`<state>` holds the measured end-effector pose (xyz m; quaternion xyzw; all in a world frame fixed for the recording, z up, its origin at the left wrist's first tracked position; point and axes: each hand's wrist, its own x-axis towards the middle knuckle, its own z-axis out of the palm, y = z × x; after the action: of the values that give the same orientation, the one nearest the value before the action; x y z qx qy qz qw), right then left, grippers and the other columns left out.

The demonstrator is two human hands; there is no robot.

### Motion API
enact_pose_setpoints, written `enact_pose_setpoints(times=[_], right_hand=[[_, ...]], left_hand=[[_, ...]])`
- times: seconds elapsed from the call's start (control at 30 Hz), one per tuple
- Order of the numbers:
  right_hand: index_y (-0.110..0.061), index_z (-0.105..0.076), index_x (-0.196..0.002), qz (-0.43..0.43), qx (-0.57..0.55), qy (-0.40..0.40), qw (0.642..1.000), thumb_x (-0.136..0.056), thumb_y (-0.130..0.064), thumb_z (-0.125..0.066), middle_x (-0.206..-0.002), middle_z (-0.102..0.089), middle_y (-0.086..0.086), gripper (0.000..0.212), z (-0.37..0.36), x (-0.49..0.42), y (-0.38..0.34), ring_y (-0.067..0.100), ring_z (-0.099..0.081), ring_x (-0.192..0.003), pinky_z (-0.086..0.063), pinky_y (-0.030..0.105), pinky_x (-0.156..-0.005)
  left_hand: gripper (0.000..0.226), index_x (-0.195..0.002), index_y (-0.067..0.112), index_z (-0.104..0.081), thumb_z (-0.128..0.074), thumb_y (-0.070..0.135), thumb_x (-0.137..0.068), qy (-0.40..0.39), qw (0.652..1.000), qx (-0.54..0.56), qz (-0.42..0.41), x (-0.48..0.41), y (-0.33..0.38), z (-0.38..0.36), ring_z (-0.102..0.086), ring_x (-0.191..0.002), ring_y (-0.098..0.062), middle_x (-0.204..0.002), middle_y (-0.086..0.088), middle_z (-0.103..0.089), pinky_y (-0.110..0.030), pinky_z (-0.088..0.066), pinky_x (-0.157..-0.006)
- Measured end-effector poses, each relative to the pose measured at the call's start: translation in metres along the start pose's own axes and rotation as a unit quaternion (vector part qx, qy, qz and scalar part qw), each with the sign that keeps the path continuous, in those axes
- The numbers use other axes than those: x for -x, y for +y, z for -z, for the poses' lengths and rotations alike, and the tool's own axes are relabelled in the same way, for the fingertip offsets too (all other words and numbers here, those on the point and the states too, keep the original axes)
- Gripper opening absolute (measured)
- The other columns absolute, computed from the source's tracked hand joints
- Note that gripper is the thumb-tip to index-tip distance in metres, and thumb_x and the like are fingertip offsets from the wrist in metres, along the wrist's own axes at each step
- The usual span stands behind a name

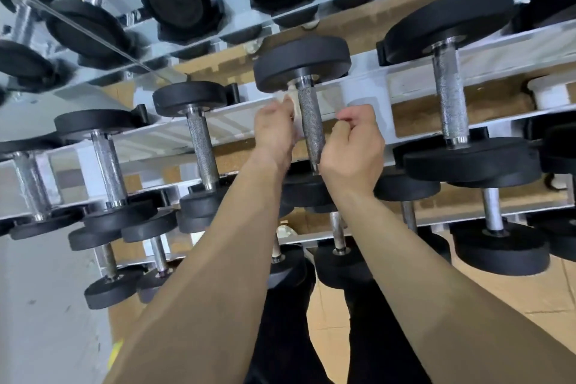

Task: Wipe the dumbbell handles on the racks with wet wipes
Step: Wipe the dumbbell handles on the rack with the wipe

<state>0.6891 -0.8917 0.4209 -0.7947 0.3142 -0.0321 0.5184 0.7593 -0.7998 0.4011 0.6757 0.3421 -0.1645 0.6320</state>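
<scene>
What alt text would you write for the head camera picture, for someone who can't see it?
Seen from above, a person's left hand holds a white wet wipe against the knurled handle of a black dumbbell on a silver rack, while the right hand is curled beside the handle. More black dumbbells fill the tiers around it.

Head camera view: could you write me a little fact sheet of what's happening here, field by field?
place: rack of black dumbbells
item being cleaned: handle of the middle dumbbell
left hand: holds a white wipe against the handle's left side
right hand: fingers curled, just right of the handle; grip unclear
next handle along: no hand on it
</scene>
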Motion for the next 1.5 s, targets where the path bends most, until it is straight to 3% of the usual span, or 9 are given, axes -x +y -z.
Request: enact_pose_setpoints(times=[0.13, 0.27, 0.57, 0.83, 1.0, 1.1, 1.23, 1.33, 1.5], right_hand=[[-0.024, -0.057, -0.098, -0.024, 0.023, 0.010, 0.999, -0.096, -0.017, -0.041, -0.093, -0.065, -0.002, 0.018, -0.003, -0.001, -0.003, 0.021, -0.059, -0.089, -0.046, 0.036, -0.075], [-0.022, -0.057, -0.094, 0.005, 0.036, 0.019, 0.999, -0.093, -0.018, -0.041, -0.082, -0.061, -0.005, 0.017, -0.003, 0.001, -0.003, 0.018, -0.056, -0.079, -0.035, 0.030, -0.063], [-0.021, -0.059, -0.091, -0.044, 0.032, 0.030, 0.998, -0.091, -0.012, -0.043, -0.078, -0.059, -0.010, 0.019, -0.004, -0.001, -0.009, 0.008, -0.055, -0.073, -0.040, 0.030, -0.066], [-0.021, -0.060, -0.088, -0.070, 0.024, 0.029, 0.997, -0.092, -0.010, -0.044, -0.074, -0.058, -0.012, 0.020, -0.005, -0.001, -0.011, -0.005, -0.053, -0.068, -0.039, 0.021, -0.062], [-0.019, -0.060, -0.086, -0.070, 0.027, 0.038, 0.996, -0.091, -0.008, -0.044, -0.071, -0.057, -0.011, 0.020, -0.005, -0.003, -0.009, -0.009, -0.052, -0.066, -0.035, 0.011, -0.055], [-0.020, -0.060, -0.086, -0.073, 0.037, 0.037, 0.996, -0.091, -0.010, -0.044, -0.071, -0.058, -0.011, 0.020, -0.006, -0.004, -0.008, -0.003, -0.053, -0.067, -0.036, 0.015, -0.058], [-0.022, -0.059, -0.083, -0.075, 0.035, 0.035, 0.996, -0.091, -0.011, -0.044, -0.074, -0.059, -0.011, 0.020, -0.006, -0.004, -0.009, 0.002, -0.053, -0.071, -0.038, 0.025, -0.063], [-0.023, -0.057, -0.081, -0.067, 0.033, 0.030, 0.997, -0.092, -0.012, -0.044, -0.076, -0.059, -0.011, 0.020, -0.006, -0.003, -0.009, 0.004, -0.053, -0.072, -0.038, 0.029, -0.065], [-0.019, -0.058, -0.085, -0.037, 0.033, 0.022, 0.999, -0.090, -0.017, -0.041, -0.073, -0.057, -0.011, 0.018, -0.004, -0.002, -0.007, 0.007, -0.054, -0.070, -0.038, 0.030, -0.061]], left_hand=[[0.042, -0.062, 0.019, -0.044, -0.047, 0.019, -0.104, 0.023, 0.978, -0.191, -0.083, 0.005, -0.016, 0.000, -0.046, -0.059, -0.017, -0.057, 0.005, -0.049, -0.036, -0.047, -0.068], [0.044, -0.057, 0.014, -0.047, -0.048, 0.011, -0.101, -0.092, 0.934, -0.340, -0.064, 0.012, -0.037, 0.029, -0.040, -0.053, -0.014, -0.055, 0.002, -0.047, -0.029, -0.031, -0.056], [0.037, -0.105, 0.014, -0.074, -0.041, 0.012, -0.089, -0.102, 0.994, -0.051, 0.005, -0.035, -0.014, 0.000, -0.070, -0.082, -0.028, -0.099, -0.013, -0.077, -0.041, -0.060, -0.078], [0.031, -0.079, 0.015, -0.070, -0.050, 0.002, -0.099, -0.279, 0.920, -0.276, 0.024, -0.013, -0.033, 0.036, -0.065, -0.068, -0.012, -0.073, -0.001, -0.072, -0.025, -0.051, -0.062], [0.027, -0.117, -0.007, -0.064, -0.055, 0.000, -0.092, -0.162, 0.982, -0.015, 0.098, -0.059, -0.013, 0.002, -0.069, -0.101, -0.043, -0.112, -0.034, -0.068, -0.060, -0.056, -0.090], [0.028, -0.124, -0.013, -0.061, -0.046, -0.007, -0.100, -0.167, 0.977, 0.086, 0.103, -0.040, -0.008, 0.003, -0.072, -0.100, -0.037, -0.112, -0.031, -0.069, -0.045, -0.061, -0.081], [0.020, -0.103, 0.003, -0.075, -0.057, 0.005, -0.098, -0.225, 0.970, -0.095, 0.005, -0.022, -0.034, 0.027, -0.066, -0.069, -0.020, -0.092, -0.020, -0.075, -0.032, -0.052, -0.072], [0.018, -0.091, 0.018, -0.078, -0.061, 0.023, -0.090, -0.218, 0.950, -0.219, -0.045, -0.013, -0.039, 0.049, -0.072, -0.080, -0.027, -0.087, -0.008, -0.077, -0.040, -0.056, -0.087], [0.028, -0.076, 0.003, -0.067, -0.065, 0.022, -0.097, -0.090, 0.981, -0.147, -0.092, -0.006, -0.009, 0.042, -0.060, -0.059, -0.012, -0.066, 0.006, -0.063, -0.033, -0.054, -0.074]])
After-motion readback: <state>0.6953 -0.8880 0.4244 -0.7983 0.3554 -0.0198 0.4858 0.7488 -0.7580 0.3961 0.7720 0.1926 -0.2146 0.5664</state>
